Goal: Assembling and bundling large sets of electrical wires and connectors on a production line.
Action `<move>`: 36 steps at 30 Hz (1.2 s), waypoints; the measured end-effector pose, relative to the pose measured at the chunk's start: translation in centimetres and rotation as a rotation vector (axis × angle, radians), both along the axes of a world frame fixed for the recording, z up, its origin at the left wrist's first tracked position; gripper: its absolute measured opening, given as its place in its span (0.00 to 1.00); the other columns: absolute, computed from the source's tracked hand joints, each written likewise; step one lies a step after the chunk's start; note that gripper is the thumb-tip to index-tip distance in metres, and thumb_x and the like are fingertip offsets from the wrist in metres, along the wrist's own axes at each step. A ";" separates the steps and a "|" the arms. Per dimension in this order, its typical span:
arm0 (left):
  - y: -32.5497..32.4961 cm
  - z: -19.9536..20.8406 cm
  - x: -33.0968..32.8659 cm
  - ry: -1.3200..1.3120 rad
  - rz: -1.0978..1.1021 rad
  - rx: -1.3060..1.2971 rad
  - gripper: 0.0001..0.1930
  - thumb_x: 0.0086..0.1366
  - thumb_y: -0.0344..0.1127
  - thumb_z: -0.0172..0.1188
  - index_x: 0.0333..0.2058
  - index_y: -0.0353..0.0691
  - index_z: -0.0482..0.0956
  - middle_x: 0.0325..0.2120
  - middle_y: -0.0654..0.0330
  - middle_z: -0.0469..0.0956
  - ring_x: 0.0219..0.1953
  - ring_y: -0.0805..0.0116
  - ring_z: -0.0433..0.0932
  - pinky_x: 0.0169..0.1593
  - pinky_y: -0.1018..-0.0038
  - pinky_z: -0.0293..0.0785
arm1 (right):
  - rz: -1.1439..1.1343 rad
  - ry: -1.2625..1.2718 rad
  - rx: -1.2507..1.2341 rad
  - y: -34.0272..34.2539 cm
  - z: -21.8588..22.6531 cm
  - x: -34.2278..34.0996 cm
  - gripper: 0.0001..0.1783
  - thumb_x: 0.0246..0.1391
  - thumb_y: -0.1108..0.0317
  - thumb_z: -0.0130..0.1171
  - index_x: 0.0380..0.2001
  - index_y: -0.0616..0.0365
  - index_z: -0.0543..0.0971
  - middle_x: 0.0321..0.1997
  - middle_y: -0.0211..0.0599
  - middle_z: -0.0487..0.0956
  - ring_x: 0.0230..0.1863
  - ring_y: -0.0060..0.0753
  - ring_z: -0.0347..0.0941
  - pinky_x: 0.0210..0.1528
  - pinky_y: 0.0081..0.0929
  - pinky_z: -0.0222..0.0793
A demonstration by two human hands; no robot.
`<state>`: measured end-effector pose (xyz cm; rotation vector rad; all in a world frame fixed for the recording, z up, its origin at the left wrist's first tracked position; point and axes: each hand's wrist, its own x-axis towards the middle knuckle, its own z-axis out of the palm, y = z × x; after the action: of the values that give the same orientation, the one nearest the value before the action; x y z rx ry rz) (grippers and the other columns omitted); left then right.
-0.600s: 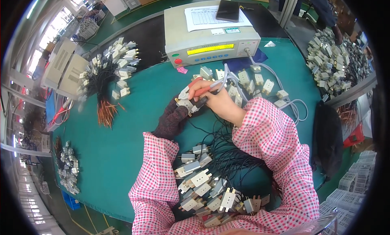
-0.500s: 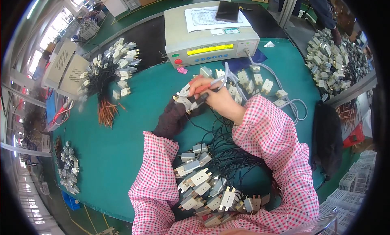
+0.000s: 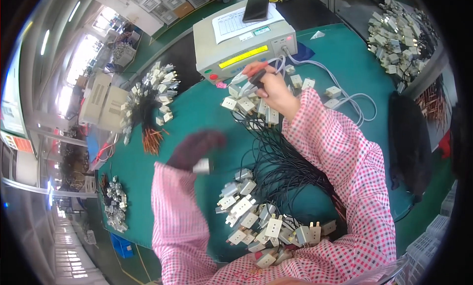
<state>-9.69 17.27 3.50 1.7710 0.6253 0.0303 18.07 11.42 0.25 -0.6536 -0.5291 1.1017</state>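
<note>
My right hand (image 3: 277, 90) is closed around a pair of test probes, a red probe (image 3: 258, 68) and a black probe (image 3: 257, 78), above a cluster of pale plugs (image 3: 245, 105) in front of the tester (image 3: 236, 41). My left hand (image 3: 198, 146), in a dark glove, is smeared by motion over the green mat, and its fingers do not show clearly. A white plug (image 3: 202, 166) lies just below it, blurred; whether the hand holds it is unclear. Close to my body lies a pile of plugs (image 3: 242, 205) with black cords (image 3: 290, 159) spreading right.
Papers (image 3: 224, 29) and a phone (image 3: 255, 10) rest on the tester. A bundle of plugs with bare copper ends (image 3: 152, 141) lies at left, and another heap (image 3: 396, 36) at far right. Grey leads (image 3: 340, 80) loop across the green mat (image 3: 182, 206). A black cloth-like object (image 3: 408, 142) hangs at the right edge.
My left hand has moved down and left, away from the probes. My right hand has shifted slightly up and right with the probes. The whole view has turned somewhat.
</note>
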 end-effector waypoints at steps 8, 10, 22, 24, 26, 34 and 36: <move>4.3 -3.4 7.1 0.061 0.236 0.331 0.26 0.60 0.43 0.56 0.57 0.42 0.65 0.47 0.56 0.72 0.53 0.66 0.67 0.57 0.73 0.59 | -0.033 -0.402 0.165 0.8 -0.8 -1.8 0.09 0.45 0.83 0.44 0.22 0.61 0.74 0.34 0.33 0.76 0.37 0.26 0.71 0.39 0.20 0.65; 2.7 -2.9 6.4 -0.161 0.368 -0.032 0.25 0.57 0.37 0.56 0.54 0.40 0.67 0.46 0.56 0.73 0.51 0.65 0.69 0.55 0.72 0.62 | -0.013 -0.450 0.154 0.5 -0.8 -2.0 0.09 0.45 0.84 0.43 0.22 0.62 0.73 0.34 0.33 0.76 0.38 0.27 0.71 0.41 0.21 0.65; 1.7 -7.0 1.3 -0.325 0.051 -0.483 0.31 0.55 0.44 0.64 0.56 0.43 0.64 0.33 0.65 0.73 0.25 0.80 0.67 0.26 0.81 0.62 | 0.457 -0.721 0.193 -0.9 0.1 -4.3 0.13 0.45 0.86 0.42 0.28 0.66 0.76 0.34 0.36 0.76 0.32 0.25 0.70 0.36 0.20 0.67; 2.2 -6.7 1.1 -0.255 0.016 -0.482 0.29 0.56 0.39 0.62 0.55 0.43 0.65 0.33 0.64 0.73 0.26 0.80 0.67 0.27 0.81 0.63 | 0.477 -0.737 0.164 -0.9 0.7 -4.7 0.13 0.44 0.87 0.42 0.28 0.66 0.77 0.34 0.36 0.76 0.32 0.25 0.70 0.36 0.20 0.67; 2.2 -5.7 0.9 -0.179 -0.017 -0.470 0.26 0.57 0.34 0.61 0.55 0.42 0.66 0.34 0.64 0.74 0.26 0.80 0.67 0.28 0.81 0.64 | 0.495 -0.747 0.147 -1.0 1.1 -4.9 0.14 0.43 0.87 0.42 0.29 0.65 0.77 0.34 0.36 0.76 0.32 0.25 0.70 0.36 0.20 0.67; 1.8 -6.1 1.5 -0.143 0.072 -0.438 0.26 0.53 0.25 0.59 0.53 0.39 0.68 0.37 0.61 0.76 0.34 0.75 0.72 0.36 0.78 0.70 | 0.397 -0.925 0.173 -1.2 1.4 -4.6 0.17 0.39 0.90 0.43 0.29 0.62 0.77 0.34 0.36 0.76 0.35 0.28 0.72 0.39 0.21 0.68; 1.9 -6.5 0.9 -0.186 0.072 -0.381 0.26 0.52 0.24 0.60 0.53 0.39 0.68 0.38 0.62 0.76 0.34 0.75 0.72 0.36 0.78 0.70 | 0.413 -0.946 0.183 -1.2 1.8 -4.9 0.17 0.38 0.90 0.43 0.28 0.62 0.77 0.33 0.36 0.76 0.36 0.29 0.73 0.39 0.22 0.69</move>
<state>-8.84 19.21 -3.04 1.3591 0.5206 0.1169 13.15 10.23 2.09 -0.9143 -1.6147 1.0578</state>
